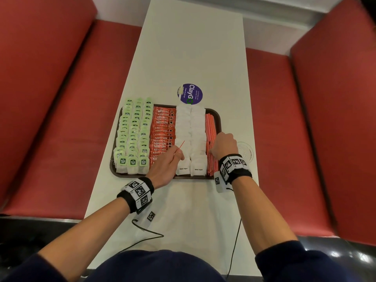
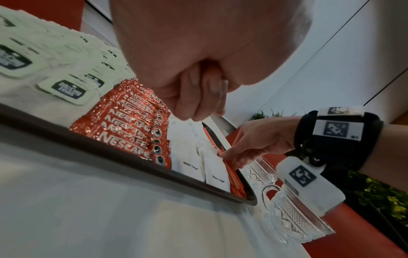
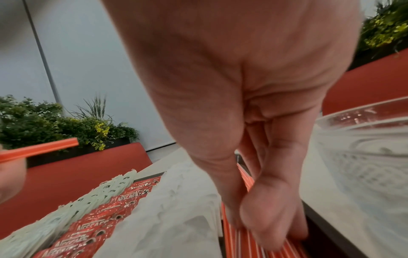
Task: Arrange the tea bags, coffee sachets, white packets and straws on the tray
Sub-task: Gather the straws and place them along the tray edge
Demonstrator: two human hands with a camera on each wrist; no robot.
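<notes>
A dark brown tray [image 1: 162, 177] on the white table holds rows of green-tagged tea bags [image 1: 132, 135], red coffee sachets [image 1: 162, 129], two columns of white packets [image 1: 191, 123] and a pile of orange straws [image 1: 210, 127] along its right side. My left hand [image 1: 177, 154] pinches one orange straw [image 1: 181, 144] above the near white packets; its free end shows in the right wrist view [image 3: 39, 151]. My right hand [image 1: 213, 148] reaches down onto the straw pile [image 3: 243, 244], fingertips [image 3: 295, 232] touching it. I see nothing gripped in it.
A cut-glass cup [image 1: 245, 151] stands on the table just right of the tray, close to my right wrist. A round purple sticker [image 1: 190, 94] lies beyond the tray. Red benches [image 1: 61, 98] flank the narrow table. Cables trail from both wristbands.
</notes>
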